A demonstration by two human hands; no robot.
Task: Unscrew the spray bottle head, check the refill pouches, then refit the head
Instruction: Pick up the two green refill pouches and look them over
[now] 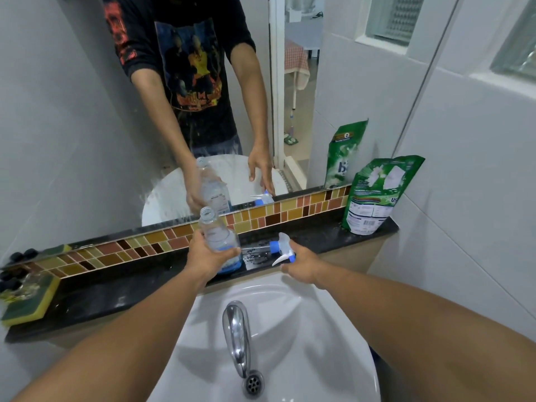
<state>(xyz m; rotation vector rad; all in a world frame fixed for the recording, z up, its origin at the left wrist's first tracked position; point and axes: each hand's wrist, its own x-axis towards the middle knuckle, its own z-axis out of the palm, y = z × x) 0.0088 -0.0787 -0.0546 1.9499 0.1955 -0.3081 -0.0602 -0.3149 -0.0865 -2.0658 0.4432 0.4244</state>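
**Ana:** Both hands are busy, right?

**Me:** Yes. My left hand (pixel 207 258) is wrapped round the bottle (pixel 221 242). The bottle has no top on, just its open neck, and it leans a bit to the left. There is a little blue stuff at the bottom. It sits on the black shelf (pixel 116 297), near the middle, close to the front edge over the sink (pixel 290 329).

**Ana:** And the other hand?

**Me:** My right hand (pixel 301 264) is on the spray head (pixel 282 249), just right of the bottle. The head lies on its side on the shelf. I think my fingers are curled on its trigger end, but I cannot see well how tight they hold it.

**Ana:** Where are the refill bags?

**Me:** One green pouch (pixel 377 195) stands at the far right end of the shelf, against the wall. Nobody is touching it.

**Ana:** What could go wrong?

**Me:** The bottle is open and leaning, so the blue stuff could spill if I tip it more. The shelf looks wet by the spray head, so it could slip off the front edge into the sink.
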